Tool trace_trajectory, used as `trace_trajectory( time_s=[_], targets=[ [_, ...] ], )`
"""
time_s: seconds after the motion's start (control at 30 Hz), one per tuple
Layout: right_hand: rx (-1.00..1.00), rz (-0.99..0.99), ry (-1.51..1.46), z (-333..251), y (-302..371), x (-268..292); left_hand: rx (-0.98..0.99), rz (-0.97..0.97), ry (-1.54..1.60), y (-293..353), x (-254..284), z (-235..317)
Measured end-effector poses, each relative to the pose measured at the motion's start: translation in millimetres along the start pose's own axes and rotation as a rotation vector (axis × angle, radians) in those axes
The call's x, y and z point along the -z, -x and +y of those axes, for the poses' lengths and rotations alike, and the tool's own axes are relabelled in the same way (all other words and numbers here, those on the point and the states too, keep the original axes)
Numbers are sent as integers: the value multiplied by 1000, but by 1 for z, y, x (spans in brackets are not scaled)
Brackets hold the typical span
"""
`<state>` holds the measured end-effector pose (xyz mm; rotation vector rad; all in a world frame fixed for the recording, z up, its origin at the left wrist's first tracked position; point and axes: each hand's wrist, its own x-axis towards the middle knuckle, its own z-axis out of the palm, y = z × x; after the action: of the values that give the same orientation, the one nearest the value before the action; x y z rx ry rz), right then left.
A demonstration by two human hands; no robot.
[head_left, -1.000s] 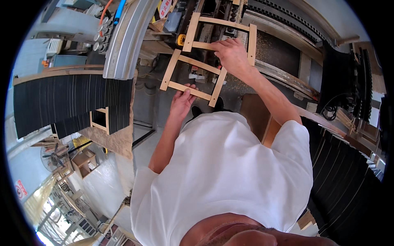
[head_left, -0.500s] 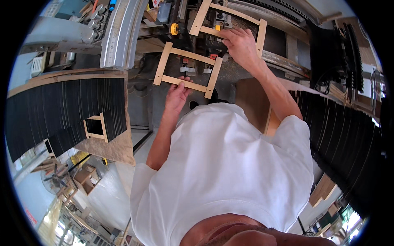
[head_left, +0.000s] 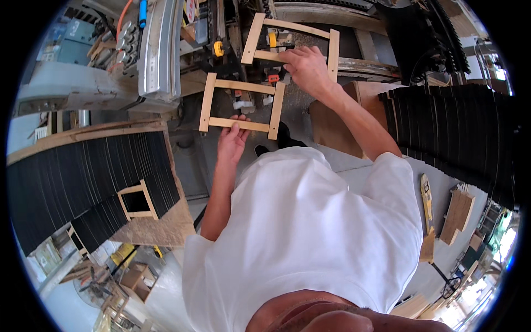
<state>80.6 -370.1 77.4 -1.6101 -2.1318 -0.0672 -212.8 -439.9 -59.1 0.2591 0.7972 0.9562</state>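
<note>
My left hand [head_left: 232, 145] is closed round the lower rail of a small pale wooden frame [head_left: 208, 102], thumb on top and fingers mostly behind it. The frame has two longer side bars joined by two cross rails. A second, similar wooden frame [head_left: 333, 52] is farther off and to the right. My right hand [head_left: 307, 67] grips its near rail from above, fingertips bent over the wood. Both frames are held up in front of the machine, apart from each other.
Woodworking machinery with a yellow knob [head_left: 219, 48] lies beyond the frames, and a metal guide rail [head_left: 157, 61] at far left. Black panel stacks stand left [head_left: 83, 171] and right [head_left: 448, 130]. A frame [head_left: 150, 214] rests by the left stack. A wooden box [head_left: 337, 119] sits right.
My view has turned, so the surroundings sit differently in the picture. Both frames appear slightly lower and farther left, still in the same hands.
</note>
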Motion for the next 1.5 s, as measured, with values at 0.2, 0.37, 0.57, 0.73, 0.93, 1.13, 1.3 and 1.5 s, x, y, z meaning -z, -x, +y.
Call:
trace_trajectory(
  time_s=[0.2, 0.37, 0.57, 0.73, 0.93, 1.13, 1.3, 1.5],
  targets=[
    [-12, 18, -16, -12, 0, 1, -19, -38, 1, 2, 3, 9],
    [2, 34, -10, -15, -2, -4, -22, -57, 7, 2, 8, 13],
    [-21, -11, 1, -21, -3, 0, -26, -94, 19, 2, 14, 14],
    [-14, -18, 4, -20, -3, -2, -29, -98, 17, 1, 15, 14],
    [-15, -37, 5, -23, -6, 1, -26, -98, 12, 1, 16, 15],
    [-18, -30, -9, -22, -6, -3, -15, -68, 10, 2, 14, 18],
    [-5, 1, -3, -23, -6, -4, -8, -79, 9, 1, 13, 19],
    [1, -6, -12, -26, -6, -3, -4, -85, 11, -1, 14, 18]
  ],
)
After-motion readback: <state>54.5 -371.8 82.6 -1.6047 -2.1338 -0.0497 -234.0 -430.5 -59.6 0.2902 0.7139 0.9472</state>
